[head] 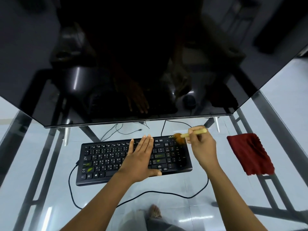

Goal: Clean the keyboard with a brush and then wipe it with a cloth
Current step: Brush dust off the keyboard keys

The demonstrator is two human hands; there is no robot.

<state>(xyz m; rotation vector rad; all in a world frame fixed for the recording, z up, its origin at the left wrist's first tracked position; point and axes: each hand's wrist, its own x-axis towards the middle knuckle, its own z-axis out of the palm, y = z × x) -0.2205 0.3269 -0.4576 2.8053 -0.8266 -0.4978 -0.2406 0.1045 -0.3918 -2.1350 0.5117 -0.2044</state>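
Note:
A black keyboard [106,160] lies on a glass table [50,189], below the monitor. My left hand [141,157] rests flat on the middle of the keys, fingers together and pointing away from me. My right hand [202,145] grips the pale wooden handle of a small brush [183,135]. Its orange-brown bristles touch the keyboard's top right corner, near the number pad. A dark red cloth [250,152] lies crumpled on the glass to the right of the keyboard, untouched.
A large dark monitor [133,64] hangs over the far side of the table. The keyboard's black cable [166,192] loops across the glass in front of it. Thin cables [120,130] lie behind the keyboard. Metal table legs and my foot show through the glass.

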